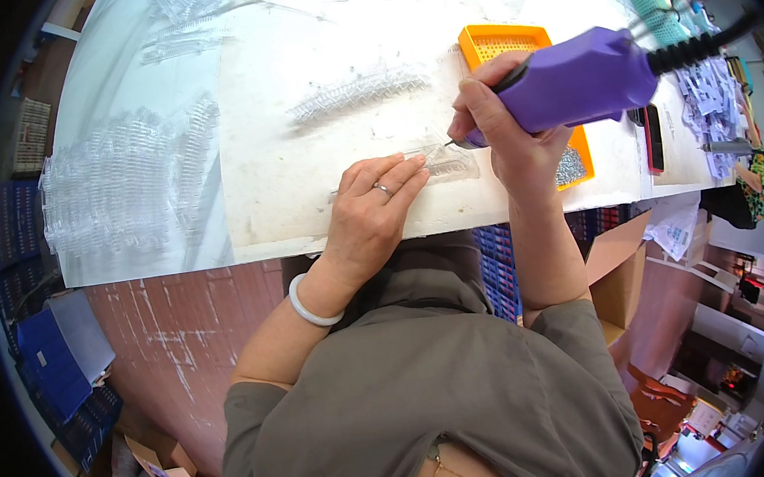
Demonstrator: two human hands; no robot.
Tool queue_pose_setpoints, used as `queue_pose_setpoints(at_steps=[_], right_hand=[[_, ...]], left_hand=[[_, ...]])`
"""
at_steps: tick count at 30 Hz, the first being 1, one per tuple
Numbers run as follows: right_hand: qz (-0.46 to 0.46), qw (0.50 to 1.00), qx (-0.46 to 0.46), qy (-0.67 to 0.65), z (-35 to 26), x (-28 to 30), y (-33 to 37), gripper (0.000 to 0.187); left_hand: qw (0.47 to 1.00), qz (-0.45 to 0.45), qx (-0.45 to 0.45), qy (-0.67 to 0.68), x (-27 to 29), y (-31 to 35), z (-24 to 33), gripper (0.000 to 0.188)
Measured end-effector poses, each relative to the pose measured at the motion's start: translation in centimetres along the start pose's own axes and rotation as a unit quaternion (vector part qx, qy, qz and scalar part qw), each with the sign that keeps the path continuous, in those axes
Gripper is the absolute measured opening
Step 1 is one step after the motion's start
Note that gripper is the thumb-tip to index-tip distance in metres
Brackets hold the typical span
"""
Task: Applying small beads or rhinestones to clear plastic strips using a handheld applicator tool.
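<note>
In my right hand [515, 109] is a purple electric screwdriver [579, 78], gripped around its front end. Its thin bit points left and down to a clear plastic piece [457, 167] on the white work surface. My left hand [377, 194] lies on the near part of that piece, fingers stretched out flat and the fingertips close to the bit. The hand partly hides the piece. Beyond both hands lies a row of clear ribbed plastic pieces [359, 94]. Small metal parts [569, 169], perhaps screws, lie in an orange tray [585, 149] beneath the screwdriver.
An orange perforated basket [502, 30] stands behind the screwdriver. Many clear plastic pieces [121, 186] cover the table's left side, with more at the far edge. A dark phone-like object [655, 140] lies at the right, beneath the screwdriver's black cord [705, 46]. Another person [761, 181] is far right.
</note>
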State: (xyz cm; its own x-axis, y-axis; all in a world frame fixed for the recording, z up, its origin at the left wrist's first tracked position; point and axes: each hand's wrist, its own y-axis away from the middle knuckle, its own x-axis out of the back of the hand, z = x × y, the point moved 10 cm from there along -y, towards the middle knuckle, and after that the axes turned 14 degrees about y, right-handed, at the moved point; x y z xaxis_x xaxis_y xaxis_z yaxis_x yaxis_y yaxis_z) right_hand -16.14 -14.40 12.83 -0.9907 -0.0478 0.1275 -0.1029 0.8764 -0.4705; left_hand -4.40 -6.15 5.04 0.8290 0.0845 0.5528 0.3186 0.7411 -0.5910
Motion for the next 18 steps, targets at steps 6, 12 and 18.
queue_pose_setpoints(at_steps=[6, 12, 18], right_hand=[[-0.024, 0.999, -0.009, -0.020, -1.1, -0.5, -0.8, 0.012], [0.054, 0.996, 0.046, -0.057, -4.1, 5.5, 0.4, 0.015], [0.154, 0.987, 0.052, -0.006, -4.9, 11.1, 1.8, 0.018]], left_hand=[[1.000, -0.013, 0.003, 0.009, 0.2, -0.2, 0.0, 0.027], [0.999, -0.035, -0.009, 0.007, 0.1, -0.7, 0.8, 0.028], [0.997, -0.067, 0.017, -0.014, 0.8, -0.2, 1.0, 0.028]])
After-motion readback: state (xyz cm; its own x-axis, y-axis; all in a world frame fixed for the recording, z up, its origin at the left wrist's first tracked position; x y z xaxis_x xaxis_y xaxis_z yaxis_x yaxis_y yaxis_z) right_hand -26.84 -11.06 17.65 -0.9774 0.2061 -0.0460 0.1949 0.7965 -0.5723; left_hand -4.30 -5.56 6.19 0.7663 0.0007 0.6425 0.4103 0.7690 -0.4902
